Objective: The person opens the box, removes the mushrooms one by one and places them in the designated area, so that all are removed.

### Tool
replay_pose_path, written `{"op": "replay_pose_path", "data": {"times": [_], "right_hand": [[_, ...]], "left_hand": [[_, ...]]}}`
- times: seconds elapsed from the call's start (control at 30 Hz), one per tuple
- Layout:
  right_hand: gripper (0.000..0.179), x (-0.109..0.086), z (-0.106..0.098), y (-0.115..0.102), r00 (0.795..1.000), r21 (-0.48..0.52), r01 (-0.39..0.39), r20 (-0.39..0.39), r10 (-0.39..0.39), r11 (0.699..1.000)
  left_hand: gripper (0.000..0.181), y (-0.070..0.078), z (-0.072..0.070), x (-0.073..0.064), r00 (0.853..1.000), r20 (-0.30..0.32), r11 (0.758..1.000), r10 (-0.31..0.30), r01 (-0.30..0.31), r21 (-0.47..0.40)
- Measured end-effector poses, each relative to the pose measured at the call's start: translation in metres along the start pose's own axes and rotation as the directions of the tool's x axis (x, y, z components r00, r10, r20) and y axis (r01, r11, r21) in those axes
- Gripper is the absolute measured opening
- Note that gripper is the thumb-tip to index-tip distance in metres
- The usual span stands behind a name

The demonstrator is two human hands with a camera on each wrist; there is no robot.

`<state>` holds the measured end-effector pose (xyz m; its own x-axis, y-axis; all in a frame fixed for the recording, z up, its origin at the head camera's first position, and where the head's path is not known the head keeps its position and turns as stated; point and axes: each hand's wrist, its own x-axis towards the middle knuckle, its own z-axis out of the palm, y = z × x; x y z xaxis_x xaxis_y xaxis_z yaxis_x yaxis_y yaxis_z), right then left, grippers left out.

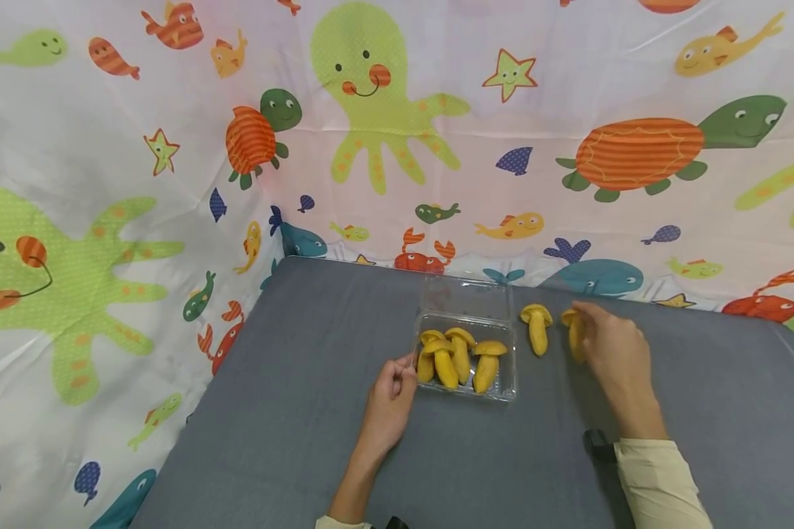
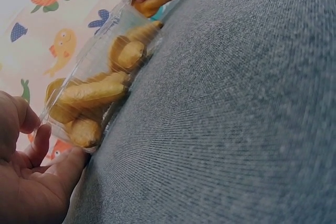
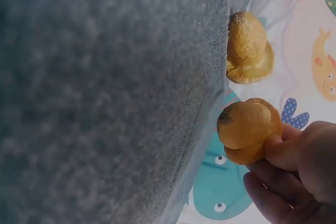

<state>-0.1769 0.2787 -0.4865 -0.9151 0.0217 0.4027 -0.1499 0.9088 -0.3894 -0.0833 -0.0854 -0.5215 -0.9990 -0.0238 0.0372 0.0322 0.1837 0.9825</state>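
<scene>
As the left hand (image 1: 392,400) is pinching the clear container (image 1: 512,367) of four yellow mushrooms (image 1: 445,367) on its right, the right hand (image 1: 617,353), with a loose mushroom (image 1: 538,334) lying on its left, is gripping another mushroom (image 1: 574,339), whose dark stem-end patch (image 3: 226,117) the right wrist view, unlike the head view, is showing.

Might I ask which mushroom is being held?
The rightmost mushroom in the head view: the right hand pinches it, while no hand grips the others.

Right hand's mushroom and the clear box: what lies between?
One other yellow mushroom lies between the held mushroom and the clear box; the head view shows it.
</scene>
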Motion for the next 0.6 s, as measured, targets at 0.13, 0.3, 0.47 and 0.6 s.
{"op": "replay_pose_path", "data": {"times": [0.13,0.3,0.47,0.6], "right_hand": [[0.026,0.0014,0.001,0.0013,0.998,-0.013,0.012,0.063,-0.012,1.0],[0.033,0.003,0.0011,0.0028,0.991,-0.018,0.023,0.131,-0.021,1.0],[0.033,0.0068,0.0015,0.0021,0.99,-0.021,0.038,0.14,-0.035,0.999],[0.029,0.0081,0.0031,0.002,0.987,-0.028,0.037,0.156,-0.032,0.999]], "left_hand": [[0.028,-0.0012,-0.0001,-0.0006,1.0,-0.001,1.0,-0.007,0.007,0.006],[0.028,-0.0033,0.0004,-0.0001,1.0,0.004,1.0,-0.004,0.004,0.003],[0.027,-0.003,0.0004,0.001,1.0,0.001,1.0,-0.009,0.009,0.0],[0.026,-0.0016,0.0007,0.0014,1.0,0.0,1.0,-0.009,0.009,0.003]]}}
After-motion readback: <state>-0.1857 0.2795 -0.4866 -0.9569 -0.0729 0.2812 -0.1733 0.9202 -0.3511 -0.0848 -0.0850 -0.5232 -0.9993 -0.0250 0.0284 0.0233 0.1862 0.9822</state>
